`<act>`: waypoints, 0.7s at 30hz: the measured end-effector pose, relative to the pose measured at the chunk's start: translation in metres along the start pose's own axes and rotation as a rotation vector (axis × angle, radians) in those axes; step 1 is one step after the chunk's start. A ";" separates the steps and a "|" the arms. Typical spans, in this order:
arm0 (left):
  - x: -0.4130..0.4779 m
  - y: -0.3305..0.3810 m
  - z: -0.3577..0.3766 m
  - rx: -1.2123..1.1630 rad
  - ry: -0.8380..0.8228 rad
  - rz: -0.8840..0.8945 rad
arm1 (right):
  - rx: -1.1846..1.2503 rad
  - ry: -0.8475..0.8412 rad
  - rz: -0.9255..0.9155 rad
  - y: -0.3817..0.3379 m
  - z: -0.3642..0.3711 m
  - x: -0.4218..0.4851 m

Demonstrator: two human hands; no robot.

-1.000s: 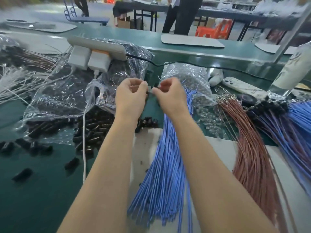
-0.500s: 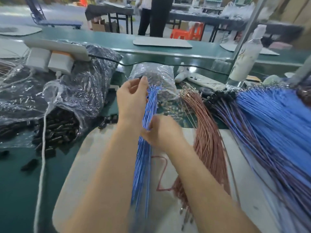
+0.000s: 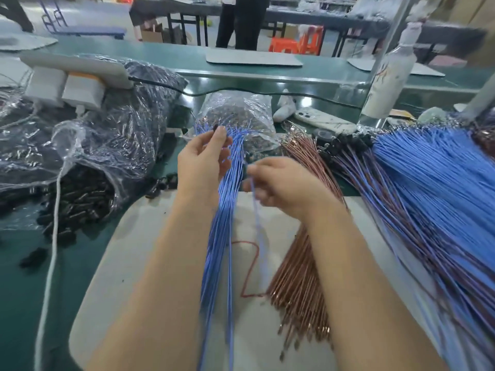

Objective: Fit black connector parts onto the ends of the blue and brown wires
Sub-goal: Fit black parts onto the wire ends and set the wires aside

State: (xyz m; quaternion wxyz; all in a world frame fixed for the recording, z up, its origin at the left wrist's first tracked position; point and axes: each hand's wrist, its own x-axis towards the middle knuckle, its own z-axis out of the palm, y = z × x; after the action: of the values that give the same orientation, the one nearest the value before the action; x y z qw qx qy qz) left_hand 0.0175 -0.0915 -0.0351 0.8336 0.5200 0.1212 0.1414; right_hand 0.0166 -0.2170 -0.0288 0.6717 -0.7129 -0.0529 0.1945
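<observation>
My left hand (image 3: 203, 162) is raised over the far end of the blue wire bundle (image 3: 222, 236) and pinches a small black connector (image 3: 215, 127) at its fingertips. Just to the right and lower, my right hand (image 3: 278, 183) pinches a single blue wire (image 3: 257, 226), which hangs blurred over the white mat (image 3: 128, 263). One loose brown wire (image 3: 249, 266) curls on the mat between the blue bundle and the brown wire bundle (image 3: 300, 277). Loose black connectors (image 3: 77, 199) spill from a clear bag on the left.
A large fan of blue and brown wires (image 3: 428, 188) tipped with black connectors (image 3: 345, 143) covers the right. Behind lie a clear bag of small parts (image 3: 238, 111), a phone (image 3: 324, 120), a white bottle (image 3: 388, 76), a power strip (image 3: 75, 66) and a white cable (image 3: 53, 236).
My hands have parted. The right hand dropped from the left hand's fingertips to the blue bundle and pulled one blue wire aside. The left hand stayed raised. My view swung right.
</observation>
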 end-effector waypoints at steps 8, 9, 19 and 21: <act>0.008 -0.016 -0.010 0.115 -0.104 -0.188 | 1.169 -0.633 -0.320 -0.021 -0.054 -0.033; 0.007 -0.016 -0.008 0.129 -0.102 -0.176 | 1.085 -0.535 -0.361 -0.021 -0.055 -0.033; -0.010 -0.015 0.001 0.432 -0.484 -0.100 | 0.283 0.690 -0.452 0.005 -0.032 0.001; -0.012 -0.017 0.001 0.495 -0.545 -0.092 | 0.399 0.704 -0.458 0.007 -0.033 0.002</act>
State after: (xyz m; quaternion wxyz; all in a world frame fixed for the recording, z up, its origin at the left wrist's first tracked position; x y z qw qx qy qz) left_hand 0.0084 -0.1041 -0.0496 0.6899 0.7183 -0.0516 -0.0734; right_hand 0.0286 -0.2477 -0.0358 0.7984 -0.5625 0.0609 -0.2062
